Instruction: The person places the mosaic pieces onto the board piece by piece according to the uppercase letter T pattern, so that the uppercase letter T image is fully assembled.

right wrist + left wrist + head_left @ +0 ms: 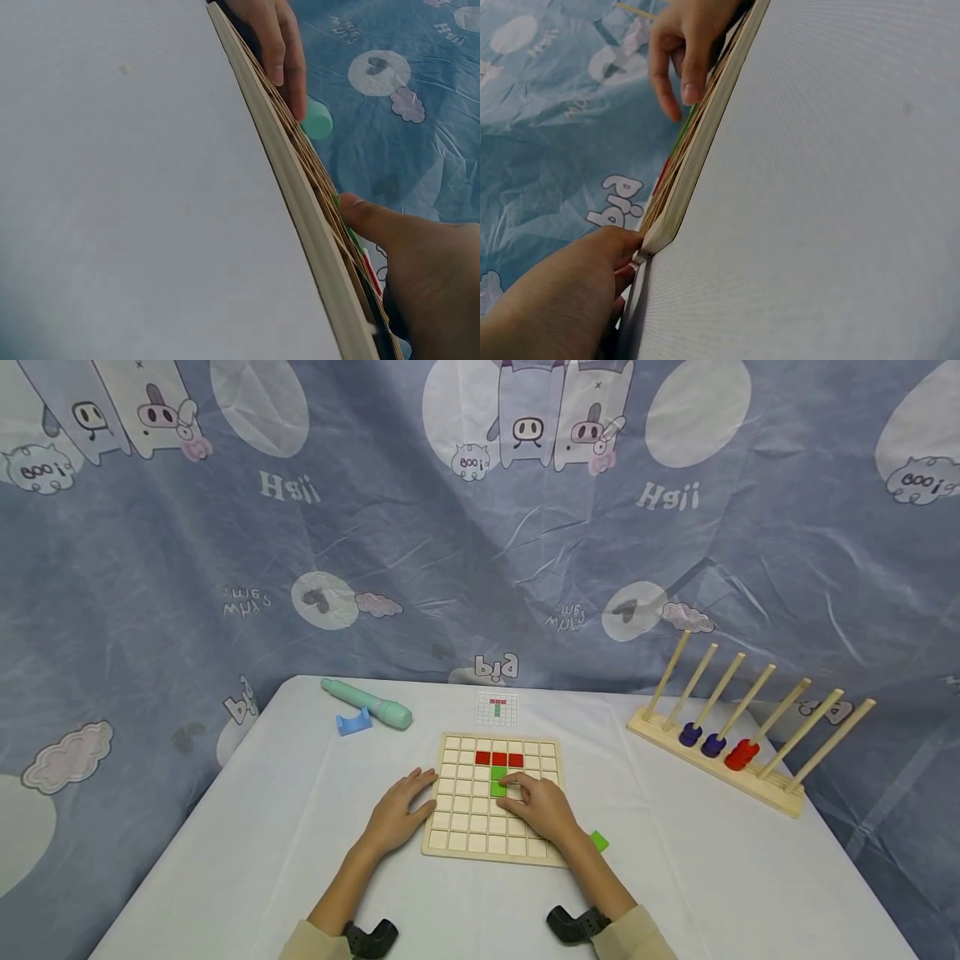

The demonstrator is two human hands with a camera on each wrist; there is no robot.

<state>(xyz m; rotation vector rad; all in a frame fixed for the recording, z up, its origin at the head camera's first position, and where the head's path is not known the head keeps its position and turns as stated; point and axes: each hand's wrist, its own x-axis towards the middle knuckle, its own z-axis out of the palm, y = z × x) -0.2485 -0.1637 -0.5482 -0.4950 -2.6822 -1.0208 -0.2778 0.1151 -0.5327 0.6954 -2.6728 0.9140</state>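
Note:
A wooden grid board (pixel 459 823) lies on the white table. Three red tiles (pixel 499 759) sit side by side in one of its upper rows. Below the middle red one, two green tiles (pixel 498 772) form a column. My left hand (pixel 399 812) rests at the board's left edge, its fingertips and thumb touching the rim. Over the right half of the board is my right hand (pixel 542 808), index fingertip and thumb spread at the lower green tile (pixel 497 789). Partly behind the right forearm, a loose green tile (pixel 598 841) lies off the board.
Behind the board lies a small printed card (pixel 497 710) with a red and green T on a grid. A mint-green microphone-like toy (pixel 367 702) and a blue stand (pixel 353 722) are at back left. To the right, a wooden peg rack (pixel 716 764) carries purple and red rings.

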